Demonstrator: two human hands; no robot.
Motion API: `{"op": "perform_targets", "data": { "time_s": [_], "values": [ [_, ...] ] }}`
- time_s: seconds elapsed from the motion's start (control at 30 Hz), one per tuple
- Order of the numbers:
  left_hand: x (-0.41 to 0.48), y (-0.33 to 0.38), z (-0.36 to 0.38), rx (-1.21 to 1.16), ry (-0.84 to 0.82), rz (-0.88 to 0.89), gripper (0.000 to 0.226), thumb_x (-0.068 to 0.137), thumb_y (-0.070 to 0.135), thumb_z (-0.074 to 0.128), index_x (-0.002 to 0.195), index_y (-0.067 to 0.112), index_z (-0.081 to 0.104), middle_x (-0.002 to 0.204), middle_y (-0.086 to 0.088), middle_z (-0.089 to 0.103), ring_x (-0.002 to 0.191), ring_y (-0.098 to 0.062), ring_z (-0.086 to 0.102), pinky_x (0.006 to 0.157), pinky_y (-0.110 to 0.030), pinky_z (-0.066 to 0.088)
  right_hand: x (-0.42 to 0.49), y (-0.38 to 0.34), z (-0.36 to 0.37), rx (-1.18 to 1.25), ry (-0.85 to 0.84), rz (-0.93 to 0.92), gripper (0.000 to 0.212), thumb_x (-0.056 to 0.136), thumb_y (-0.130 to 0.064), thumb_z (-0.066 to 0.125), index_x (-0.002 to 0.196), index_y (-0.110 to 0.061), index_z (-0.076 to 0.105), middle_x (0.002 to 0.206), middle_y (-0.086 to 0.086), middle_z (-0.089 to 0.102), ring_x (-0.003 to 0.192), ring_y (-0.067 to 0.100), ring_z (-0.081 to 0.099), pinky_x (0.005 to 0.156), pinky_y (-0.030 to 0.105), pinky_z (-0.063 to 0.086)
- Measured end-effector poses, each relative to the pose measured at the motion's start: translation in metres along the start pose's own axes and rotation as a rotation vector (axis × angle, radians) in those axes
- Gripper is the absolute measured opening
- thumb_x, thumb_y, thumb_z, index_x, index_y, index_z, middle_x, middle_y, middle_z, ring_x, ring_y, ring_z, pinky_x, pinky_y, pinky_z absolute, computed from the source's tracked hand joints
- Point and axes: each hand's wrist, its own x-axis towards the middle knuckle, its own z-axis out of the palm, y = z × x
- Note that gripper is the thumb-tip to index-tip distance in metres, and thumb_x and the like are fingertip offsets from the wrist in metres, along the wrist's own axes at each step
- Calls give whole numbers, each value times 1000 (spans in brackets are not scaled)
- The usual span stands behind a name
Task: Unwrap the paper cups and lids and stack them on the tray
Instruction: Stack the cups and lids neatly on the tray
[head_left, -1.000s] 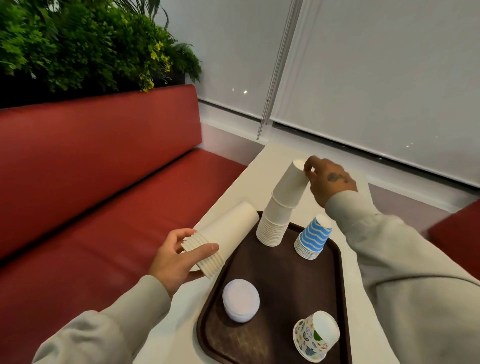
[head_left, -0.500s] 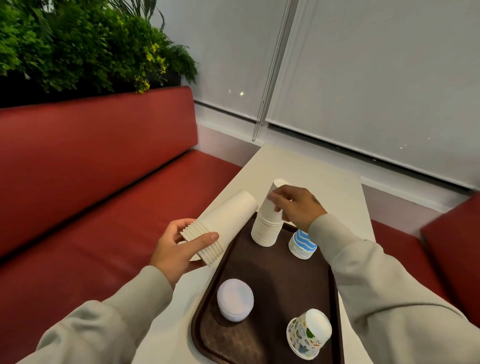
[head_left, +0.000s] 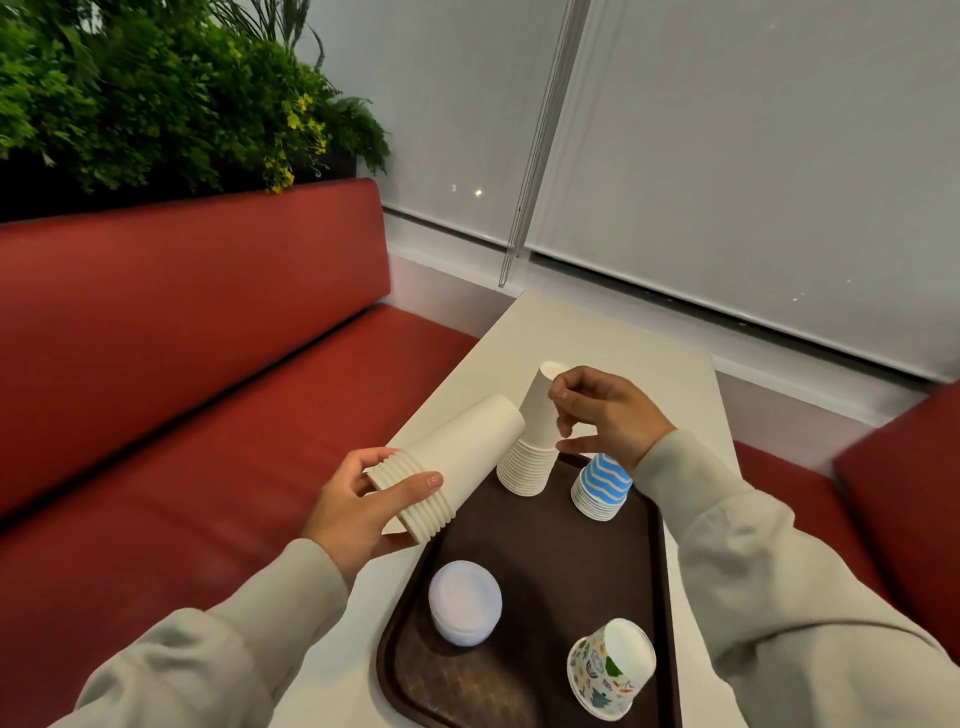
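Grips a sideways stack of white cups in the left hand, fingers curled round its rims, beside the tray on the bench. Rests the right hand against the tray's upturned white stack, fingers loosely curled, perhaps pinching.

The left hand grips a tilted stack of white cups near its rims, over the table edge just left of the brown tray. The right hand, fingers curled, touches the side of the upside-down white stack at the tray's far left corner; whether it grips cannot be told. The tray also bears a blue-striped stack, lids and a patterned cup; a red bench runs along the left.
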Motion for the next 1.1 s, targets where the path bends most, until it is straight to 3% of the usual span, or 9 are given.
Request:
{"op": "perform_targets", "data": {
  "time_s": [0.17, 0.4, 0.57, 0.67, 0.77, 0.87, 0.93, 1.0, 1.1],
  "values": [
    [0, -1, 3, -18, -2, 11, 64, 57, 20, 86, 114, 14, 60, 110, -10, 67, 84, -19, 70, 63, -36, 58, 0, 1, 14, -160, -66, 46, 4, 95, -12, 60, 94, -12, 64, 76, 1, 58, 62, 15, 57, 72, 40, 58],
    [-1, 2, 8, -16, -15, 6, 65, 58, 17, 90, 115, 13, 60, 111, -10, 67, 85, -20, 71, 63, -37, 59, 2, 2, 16, -147, -34, 25, 10, 93, -5, 61, 86, -11, 63, 77, 3, 55, 61, 14, 53, 79, 46, 58],
    [2, 2, 11, -24, -15, -38, 71, 54, 24, 94, 115, 14, 60, 112, -14, 67, 99, -31, 68, 71, -51, 60, 6, -6, 16, -132, 1, 34, 11, 93, -3, 61, 85, -11, 62, 76, 2, 54, 62, 13, 53, 79, 46, 58],
    [1, 2, 7, -11, -3, -51, 65, 56, 23, 91, 112, 13, 61, 110, -16, 67, 93, -31, 69, 72, -56, 60, 9, -15, 6, -29, 75, 50, 17, 92, 2, 58, 82, -12, 59, 74, 2, 55, 59, 13, 51, 78, 48, 58],
    [0, 0, -5, -21, 38, -50, 59, 59, 23, 88, 111, 11, 62, 110, -16, 67, 95, -32, 68, 76, -59, 58, 16, -27, -17, -1, 263, -6, 21, 92, 3, 57, 79, -13, 57, 70, 1, 56, 57, 15, 49, 71, 45, 57],
    [0, -1, -15, -59, 95, -56, 42, 73, 20, 81, 110, 12, 63, 112, -16, 67, 98, -33, 66, 79, -59, 58, 26, -34, -39, -288, 538, -168, 14, 93, -9, 59, 82, -17, 59, 75, 1, 56, 62, 23, 54, 69, 42, 55],
    [1, -1, -18, -79, 119, -55, 42, 73, 21, 81, 110, 13, 62, 110, -15, 66, 101, -35, 65, 79, -59, 57, 33, -39, -47, -568, 647, -248, 5, 94, -18, 57, 92, -18, 61, 86, 2, 58, 76, 28, 55, 69, 34, 47],
    [1, 1, -17, -92, 124, -54, 51, 67, 25, 82, 111, 13, 61, 110, -14, 66, 102, -36, 65, 79, -59, 58, 39, -42, -48, -780, 637, -258, 9, 95, -20, 53, 98, -18, 61, 99, 3, 57, 87, 26, 51, 74, 31, 39],
    [0, 4, -15, -103, 116, -54, 55, 64, 26, 81, 113, 12, 61, 109, -14, 66, 97, -33, 66, 76, -56, 59, 47, -40, -34, -1002, 545, -195, 13, 98, -26, 49, 103, -20, 60, 112, 7, 56, 97, 35, 54, 83, 39, 45]
  ]
}}
